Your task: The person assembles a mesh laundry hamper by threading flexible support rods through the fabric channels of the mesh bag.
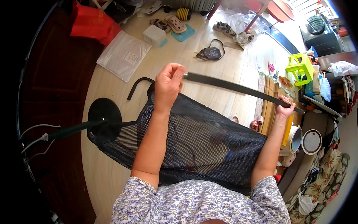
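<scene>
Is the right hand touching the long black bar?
Touching. The head view shows the right hand wrapped around the long black bar near its far end, with no gap between them.

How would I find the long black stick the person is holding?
Start at the big black mesh fabric spread over the person's lap. Just above it, both hands hold a thin, flat black rod, left hand at one end, right hand near the other. Nothing else nearby is so long and slightly curved.

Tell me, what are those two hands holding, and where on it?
Both hold a long black rod: the left hand closed around one end, the right hand near the other.
</scene>
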### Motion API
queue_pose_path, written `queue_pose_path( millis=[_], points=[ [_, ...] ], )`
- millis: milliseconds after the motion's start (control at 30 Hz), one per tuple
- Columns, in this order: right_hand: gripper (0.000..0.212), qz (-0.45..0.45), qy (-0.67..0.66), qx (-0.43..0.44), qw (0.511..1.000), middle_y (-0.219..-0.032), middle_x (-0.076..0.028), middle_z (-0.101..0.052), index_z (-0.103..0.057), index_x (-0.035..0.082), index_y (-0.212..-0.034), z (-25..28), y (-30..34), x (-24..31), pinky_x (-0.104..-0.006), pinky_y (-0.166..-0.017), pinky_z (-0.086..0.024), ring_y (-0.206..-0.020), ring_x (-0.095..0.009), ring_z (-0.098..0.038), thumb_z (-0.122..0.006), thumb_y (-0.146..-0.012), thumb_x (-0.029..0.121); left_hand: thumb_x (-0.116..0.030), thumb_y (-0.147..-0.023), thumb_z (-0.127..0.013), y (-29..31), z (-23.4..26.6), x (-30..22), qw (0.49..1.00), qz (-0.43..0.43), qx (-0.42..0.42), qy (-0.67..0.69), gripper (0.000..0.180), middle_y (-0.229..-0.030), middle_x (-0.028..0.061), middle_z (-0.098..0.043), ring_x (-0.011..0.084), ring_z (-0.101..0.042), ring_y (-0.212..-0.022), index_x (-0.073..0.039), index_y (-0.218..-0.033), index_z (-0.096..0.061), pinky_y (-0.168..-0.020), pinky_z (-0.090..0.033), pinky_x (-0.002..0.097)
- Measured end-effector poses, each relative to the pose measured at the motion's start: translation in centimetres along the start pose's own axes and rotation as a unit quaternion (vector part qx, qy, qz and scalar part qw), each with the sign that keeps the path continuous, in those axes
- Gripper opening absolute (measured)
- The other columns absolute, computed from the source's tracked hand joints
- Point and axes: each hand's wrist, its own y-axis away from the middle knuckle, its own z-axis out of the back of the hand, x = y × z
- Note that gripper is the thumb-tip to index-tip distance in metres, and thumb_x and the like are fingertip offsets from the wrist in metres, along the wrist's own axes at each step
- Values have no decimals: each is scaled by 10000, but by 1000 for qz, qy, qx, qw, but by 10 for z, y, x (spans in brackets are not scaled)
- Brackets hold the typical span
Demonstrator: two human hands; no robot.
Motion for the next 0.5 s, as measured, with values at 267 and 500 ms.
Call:
queue_pose_path(
  millis=[267, 500],
  points=[
    [541, 15, 5, -24, 1000, -519, 7, -335, -316, 116, -570, 1, 0, 2, -280, -510, -325, -499, -140, -350, -351, -841, 582, -198, -880, -548, 2, -4, -6, 994, 64, -22, 91, 204, -569, 2, -492, 55, -392, -404, -51, -742, -512, -371, -307, 179],
    [458, 6, 4, 39, 999, -526, 8, -338, -351, 107, -612, 4, -6, -1, -277, -505, -317, -499, -128, -351, -460, -829, 496, -292, -877, -515, -3, 5, 13, 995, 83, -47, 29, 328, -494, -13, -427, 49, -346, -379, -103, -615, -461, -339, -229, 196]
  ],
)
